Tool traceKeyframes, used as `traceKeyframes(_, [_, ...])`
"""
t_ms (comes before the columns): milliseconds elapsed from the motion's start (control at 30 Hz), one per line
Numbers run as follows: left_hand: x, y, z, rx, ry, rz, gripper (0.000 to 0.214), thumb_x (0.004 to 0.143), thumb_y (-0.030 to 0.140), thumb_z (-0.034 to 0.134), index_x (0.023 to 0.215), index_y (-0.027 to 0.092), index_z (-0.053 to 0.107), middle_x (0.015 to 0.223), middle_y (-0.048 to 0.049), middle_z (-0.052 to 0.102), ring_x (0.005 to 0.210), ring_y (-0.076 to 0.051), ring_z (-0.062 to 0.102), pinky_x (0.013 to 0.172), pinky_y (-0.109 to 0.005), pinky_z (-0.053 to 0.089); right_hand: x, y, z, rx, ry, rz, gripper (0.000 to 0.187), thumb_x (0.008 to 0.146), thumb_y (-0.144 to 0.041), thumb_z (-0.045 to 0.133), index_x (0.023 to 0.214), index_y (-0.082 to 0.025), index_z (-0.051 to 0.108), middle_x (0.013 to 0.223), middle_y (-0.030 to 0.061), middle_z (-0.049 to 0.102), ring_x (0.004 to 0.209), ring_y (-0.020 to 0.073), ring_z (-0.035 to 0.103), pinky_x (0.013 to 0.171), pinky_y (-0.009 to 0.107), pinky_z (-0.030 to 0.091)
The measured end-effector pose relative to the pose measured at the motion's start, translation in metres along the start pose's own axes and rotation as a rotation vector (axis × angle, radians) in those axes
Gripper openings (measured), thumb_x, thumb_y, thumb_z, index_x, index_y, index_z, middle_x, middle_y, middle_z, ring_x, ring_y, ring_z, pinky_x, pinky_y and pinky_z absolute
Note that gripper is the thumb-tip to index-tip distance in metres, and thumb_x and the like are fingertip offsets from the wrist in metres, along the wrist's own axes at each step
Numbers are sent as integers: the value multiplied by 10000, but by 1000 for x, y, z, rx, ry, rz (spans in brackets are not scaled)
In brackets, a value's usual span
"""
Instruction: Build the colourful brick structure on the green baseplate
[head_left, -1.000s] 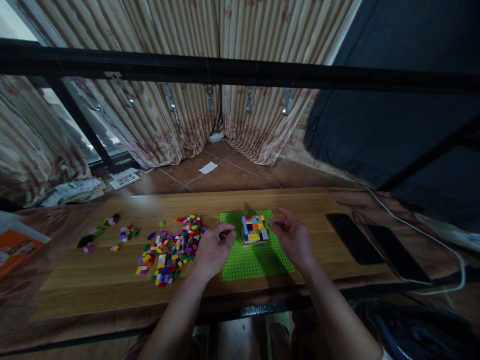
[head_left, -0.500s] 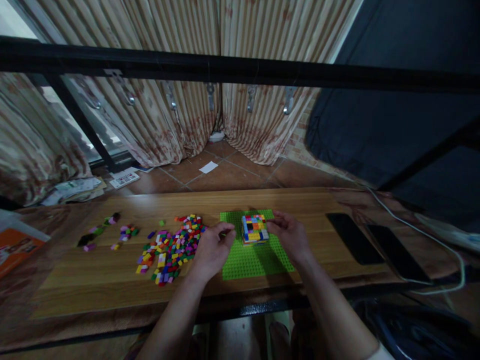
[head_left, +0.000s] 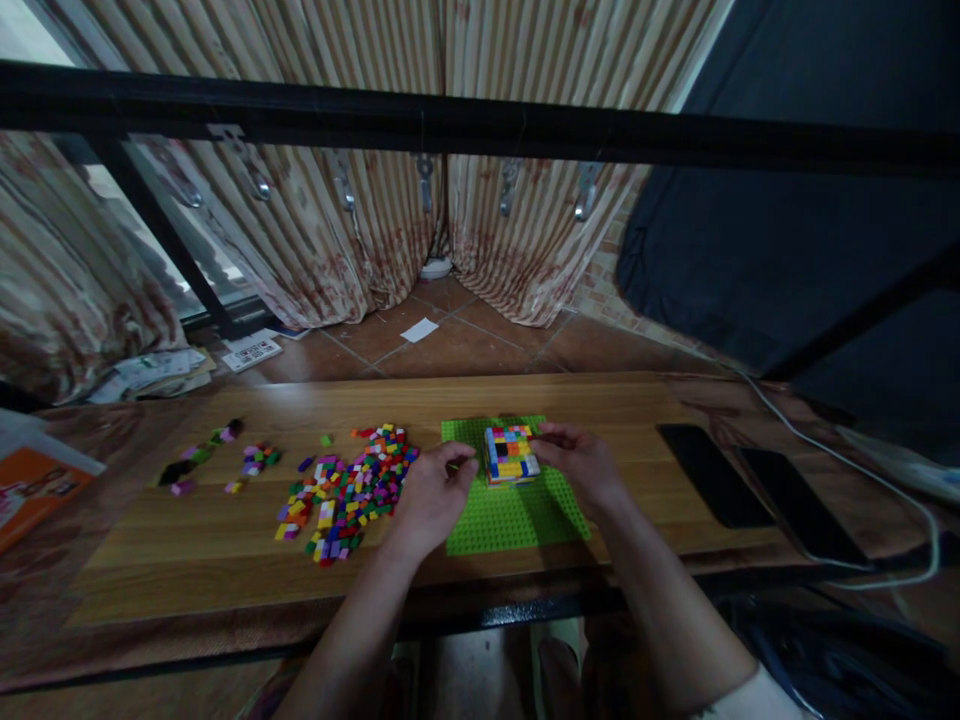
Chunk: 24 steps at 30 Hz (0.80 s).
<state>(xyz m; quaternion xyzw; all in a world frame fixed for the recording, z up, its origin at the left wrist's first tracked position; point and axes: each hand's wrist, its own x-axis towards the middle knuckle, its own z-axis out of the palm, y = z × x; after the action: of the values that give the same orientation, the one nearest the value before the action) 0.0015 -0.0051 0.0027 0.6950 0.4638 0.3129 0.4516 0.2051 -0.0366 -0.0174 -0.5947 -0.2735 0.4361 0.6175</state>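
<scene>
A multicoloured block of small bricks (head_left: 510,455) stands on a green studded baseplate (head_left: 510,510) on the wooden table. My left hand (head_left: 433,497) rests at the plate's left edge, fingers curled in a pinch close to the block's left side; what it pinches is too small to make out. My right hand (head_left: 579,464) is at the block's right side, its fingertips touching the block's upper right corner. A heap of loose coloured bricks (head_left: 349,490) lies just left of my left hand.
Smaller clusters of bricks (head_left: 217,455) lie farther left. Two dark phones (head_left: 712,475) (head_left: 799,505) lie to the right, with a white cable (head_left: 847,455) past them. An orange box (head_left: 34,485) sits at the far left. A black bar (head_left: 480,125) crosses overhead.
My right hand has moved left onto the block's top right corner. My left hand has edged slightly toward the block. The view has shifted a little.
</scene>
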Motion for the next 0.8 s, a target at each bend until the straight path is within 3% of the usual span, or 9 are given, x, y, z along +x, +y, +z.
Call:
traceKeyframes(167, [0,6,4,-9,-28,-12,175,809,225,549,884,181,701,654,1,662,663,-156,621,642,-248,470,2,0,2,2,-4,36,435,418,-319,881,771,-163,680,689,11,705,605,157,643,633,324,532])
traceKeyframes(500, [-1,-1,16,17,-68,29,197,827,199,547,967,182,684,906,-36,732,809,-168,670,750,-264,504,0,-1,4,4,-46,65,447,402,-390,889,731,-174,678,684,17,720,589,179,661,604,348,563])
traceKeyframes(800, [-4,-2,24,201,-67,11,317,830,246,573,1132,161,622,1045,-89,709,749,-170,659,664,-268,499,4,-3,-15,-60,-44,111,328,636,-495,764,748,-198,682,757,61,727,587,157,638,571,297,537])
